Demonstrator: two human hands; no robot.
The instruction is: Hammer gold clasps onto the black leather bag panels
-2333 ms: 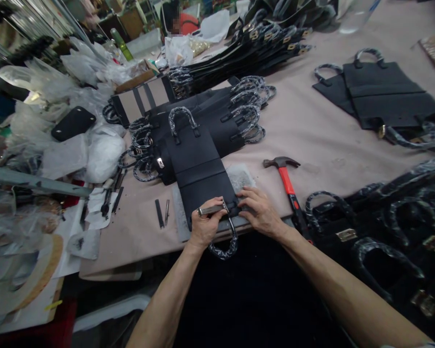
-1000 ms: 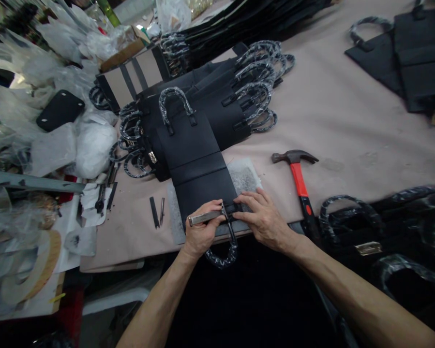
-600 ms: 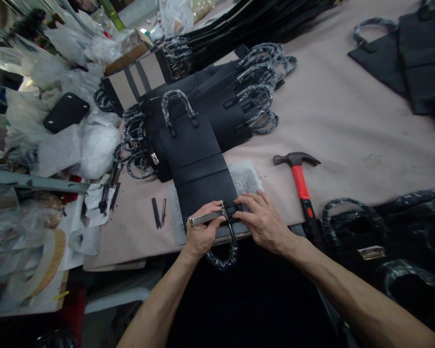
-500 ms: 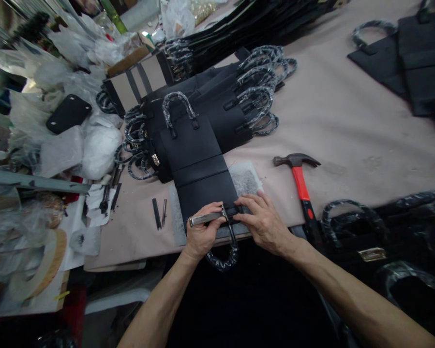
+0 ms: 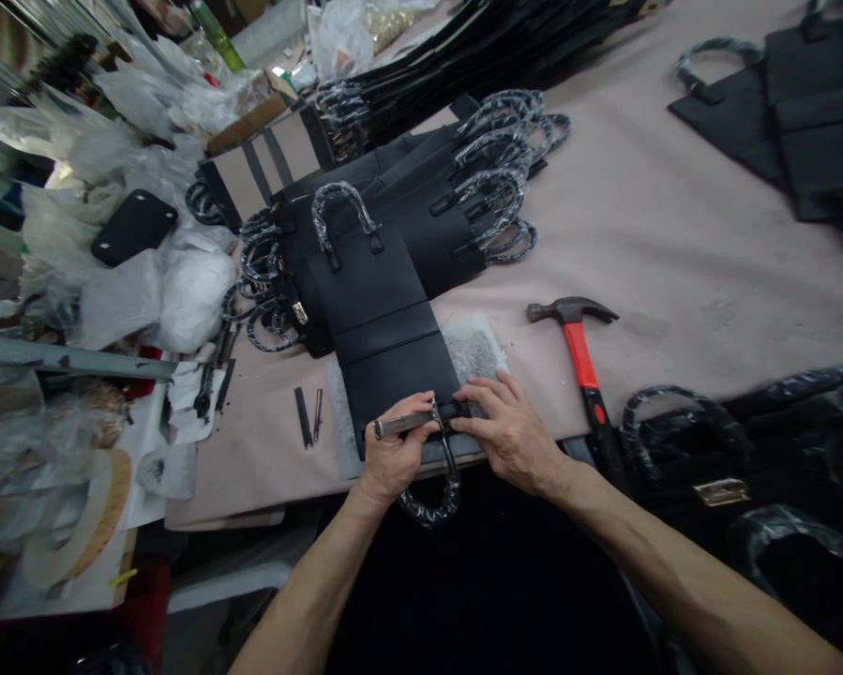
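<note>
A black bag panel (image 5: 385, 328) lies flat in front of me, a plastic-wrapped loop handle (image 5: 343, 192) at its far end. Another wrapped handle (image 5: 431, 511) hangs over the table edge at the near end. My left hand (image 5: 393, 459) is closed around a silver metal bar-shaped tool (image 5: 403, 424), which lies sideways over the panel's near edge. Opposite it, my right hand (image 5: 512, 436) pinches a short black strap (image 5: 455, 410) by the tool's right end. The fingers partly hide where tool and strap meet.
A hammer (image 5: 581, 352) with a red and black grip lies to the right. Two thin rods (image 5: 309, 417) lie at left. Stacked black bags (image 5: 421, 225) fill the far side, plastic wrapping (image 5: 188, 291) the left. More bags (image 5: 716, 450) sit at lower right.
The metal tool in my left hand has shifted and turned very slightly. My right hand stays at the strap. The whole view has drifted a little.
</note>
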